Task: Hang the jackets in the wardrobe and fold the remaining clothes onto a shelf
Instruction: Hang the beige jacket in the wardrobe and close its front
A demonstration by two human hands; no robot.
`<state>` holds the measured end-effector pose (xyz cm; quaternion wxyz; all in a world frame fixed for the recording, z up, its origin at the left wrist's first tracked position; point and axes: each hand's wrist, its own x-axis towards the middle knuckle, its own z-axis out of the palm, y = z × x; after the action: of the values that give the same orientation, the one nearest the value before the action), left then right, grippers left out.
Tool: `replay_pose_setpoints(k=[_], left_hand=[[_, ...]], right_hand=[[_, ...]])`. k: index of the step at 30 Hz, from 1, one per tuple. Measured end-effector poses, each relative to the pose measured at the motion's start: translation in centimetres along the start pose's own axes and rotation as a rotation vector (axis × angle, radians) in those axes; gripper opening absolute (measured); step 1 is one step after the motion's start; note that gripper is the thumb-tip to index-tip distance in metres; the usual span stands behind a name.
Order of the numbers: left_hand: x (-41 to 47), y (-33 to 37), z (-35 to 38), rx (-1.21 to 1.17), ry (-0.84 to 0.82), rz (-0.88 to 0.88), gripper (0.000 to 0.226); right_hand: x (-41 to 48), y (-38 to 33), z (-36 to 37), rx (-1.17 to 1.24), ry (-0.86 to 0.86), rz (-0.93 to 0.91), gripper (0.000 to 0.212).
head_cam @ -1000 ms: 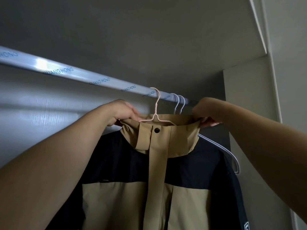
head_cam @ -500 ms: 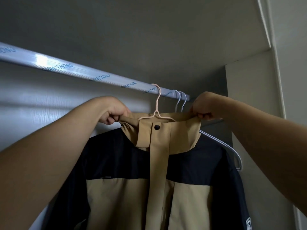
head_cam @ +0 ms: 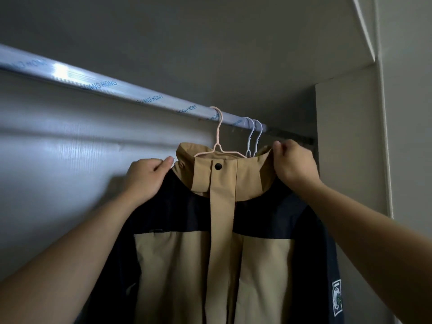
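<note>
- Nearest the camera, the left forearm (head_cam: 70,253) and right forearm (head_cam: 374,230) are raised forward and up, one on each side of the jacket (head_cam: 177,265), which hangs front-on inside the wardrobe.
- The jacket's body is made of tan and navy panels. It is judged to be a soft shell, moderate in weight, limp rather than stiff, and probably smooth enough to slide on a thin hanger. A patch (head_cam: 336,298) is carried on the sleeve at lower right.
- The left hand (head_cam: 145,176) is held with its fingers curled at the jacket's left shoulder, the thumb tip just against the edge of the collar (head_cam: 247,174). Whether any cloth is actually pinched cannot be told.
- The right hand (head_cam: 292,164) is closed in a pinch on the collar's upper right rim, with the fingertips bunched over the fabric.
- The collar is doubled and fastened at the front by a dark snap (head_cam: 218,166). It is judged the firmest part, and so the best place to take hold when the garment is squared up. A tug on the loose panels would be expected only to drag the jacket askew.
- The pink hanger (head_cam: 218,139) is seated inside the collar, with its hook over the rail (head_cam: 117,90). The hanger is thin, so the load is best kept even across both shoulders.
- Two white hangers (head_cam: 253,134) are hooked just beside it to the right, partly hidden behind the collar.
- Farthest off, the wardrobe's back panel (head_cam: 70,148) and side panel (head_cam: 346,148) are seen.
</note>
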<state>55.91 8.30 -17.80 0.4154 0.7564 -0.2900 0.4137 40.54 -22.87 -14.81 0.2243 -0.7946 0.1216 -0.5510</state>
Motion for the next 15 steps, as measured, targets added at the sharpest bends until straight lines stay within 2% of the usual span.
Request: replay_pose_setpoints(k=[3,5,9,15], left_hand=[[-1.7,-1.3,0.4,0.067,0.108,0.110,0.059],[-2.0,-1.8,0.5,0.141,0.161,0.075,0.058],[-2.3,-2.3,1.0,0.239,0.178,0.015,0.059],[-2.8,-1.9,1.8,0.306,0.177,0.009,0.062]], right_hand=[[-2.7,2.0,0.6,-0.176,-0.004,-0.027,0.054],[-3.9,3.0,0.9,-0.228,-0.050,-0.042,0.059],[-4.4,4.0,1.4,-0.299,-0.053,-0.186,0.048],[-3.1,2.1,2.3,-0.310,-0.001,-0.290,0.048]])
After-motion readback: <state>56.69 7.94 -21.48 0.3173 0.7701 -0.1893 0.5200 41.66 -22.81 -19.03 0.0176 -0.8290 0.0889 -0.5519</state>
